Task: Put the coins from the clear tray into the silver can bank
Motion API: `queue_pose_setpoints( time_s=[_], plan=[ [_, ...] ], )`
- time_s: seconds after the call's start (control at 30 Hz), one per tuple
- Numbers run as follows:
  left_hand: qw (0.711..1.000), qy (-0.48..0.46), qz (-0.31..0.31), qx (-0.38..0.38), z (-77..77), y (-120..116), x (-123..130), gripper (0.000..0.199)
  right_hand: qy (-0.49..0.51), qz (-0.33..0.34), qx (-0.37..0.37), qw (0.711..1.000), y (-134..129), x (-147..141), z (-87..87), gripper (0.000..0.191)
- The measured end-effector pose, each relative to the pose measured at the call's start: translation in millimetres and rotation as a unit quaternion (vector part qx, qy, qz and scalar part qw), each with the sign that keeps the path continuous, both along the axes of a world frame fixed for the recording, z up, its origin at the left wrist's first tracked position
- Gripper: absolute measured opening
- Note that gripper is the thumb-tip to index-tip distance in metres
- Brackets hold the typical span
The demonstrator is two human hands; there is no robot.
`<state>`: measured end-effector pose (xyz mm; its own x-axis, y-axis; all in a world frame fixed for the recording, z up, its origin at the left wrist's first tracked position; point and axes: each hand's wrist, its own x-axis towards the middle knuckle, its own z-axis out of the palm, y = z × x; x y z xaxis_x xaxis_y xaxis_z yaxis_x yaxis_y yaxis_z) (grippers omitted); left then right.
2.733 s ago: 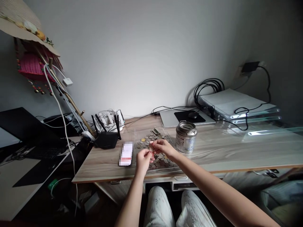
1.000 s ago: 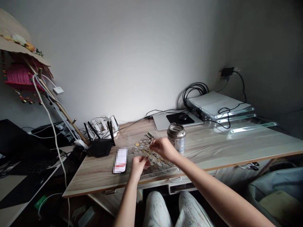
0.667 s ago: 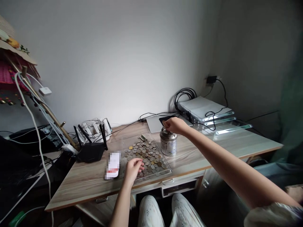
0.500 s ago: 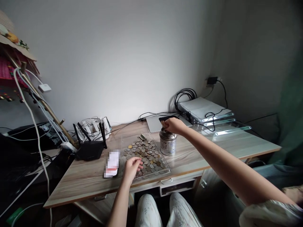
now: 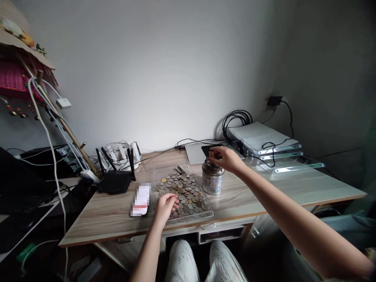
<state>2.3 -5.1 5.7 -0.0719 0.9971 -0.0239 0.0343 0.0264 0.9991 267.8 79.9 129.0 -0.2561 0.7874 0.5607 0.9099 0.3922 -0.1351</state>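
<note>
A clear shallow tray (image 5: 209, 214) on the wooden desk holds several loose coins (image 5: 182, 188) in a spread heap. My left hand (image 5: 165, 206) rests at the tray's near-left corner, fingers curled in, fingertips on the coins. Right of the tray stands a silver metal tin (image 5: 212, 179). My right hand (image 5: 225, 158) hovers over the tin's top with thumb and fingers pinched together at the lid. Whatever is between those fingers is hidden.
A phone (image 5: 140, 200) lies left of the tray, and a black router (image 5: 115, 178) with antennas stands behind it. A closed laptop (image 5: 195, 153) with a mouse pad lies at the back. A cabled white device (image 5: 258, 136) and glass panels (image 5: 296, 166) sit at right.
My right hand left the coins and reached over to the tin's top, where it now stays. My left hand dropped to the tray's near corner. The view swung right, then slightly back.
</note>
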Motion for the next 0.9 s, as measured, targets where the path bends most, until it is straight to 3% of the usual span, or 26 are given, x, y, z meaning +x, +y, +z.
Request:
queue_pose_setpoints(
  time_s=[0.1,0.2,0.37,0.47,0.53,0.6,0.67,0.7,0.8,0.9],
  plan=[
    [1.0,-0.001,0.004,-0.007,1.2,-0.4,0.3,0.026,-0.03,0.054,0.08,0.995,-8.1,2.1,1.3,0.037],
    [1.0,0.002,0.006,-0.006,2.1,-0.5,0.3,0.025,-0.085,0.068,0.041,0.993,-9.7,5.8,-6.8,0.042],
    [1.0,0.018,0.001,-0.002,0.9,0.5,-0.3,0.025,-0.057,0.02,0.031,0.998,-13.5,4.7,-18.2,0.046],
    [1.0,0.021,0.002,-0.003,-0.4,1.4,-0.6,0.024,-0.027,0.004,0.071,0.997,-20.2,-18.6,-17.4,0.041],
    [1.0,0.019,0.005,-0.009,-0.8,2.0,-1.0,0.023,-0.006,0.034,0.072,0.997,-17.7,-47.5,-21.1,0.037],
    [1.0,0.02,0.01,-0.016,-0.6,2.5,-1.3,0.022,-0.014,0.068,-0.015,0.997,-4.6,-82.7,-32.0,0.035],
    [1.0,0.016,0.015,-0.018,0.2,3.0,-1.5,0.021,-0.061,0.03,-0.18,0.981,17.6,-116.8,-47.8,0.031],
    [1.0,0.011,0.018,-0.018,0.6,3.2,-1.4,0.02,-0.065,0.008,-0.21,0.976,30.1,-131.1,-55.8,0.029],
    [0.999,-0.003,0.033,-0.014,0.4,4.2,-0.6,0.018,-0.049,-0.043,-0.247,0.967,62.7,-157.6,-73.5,0.025],
    [0.999,0.002,0.043,-0.013,-2.3,6.6,-0.2,0.016,-0.02,-0.074,-0.254,0.964,78.9,-163.6,-79.8,0.029]
  ],
)
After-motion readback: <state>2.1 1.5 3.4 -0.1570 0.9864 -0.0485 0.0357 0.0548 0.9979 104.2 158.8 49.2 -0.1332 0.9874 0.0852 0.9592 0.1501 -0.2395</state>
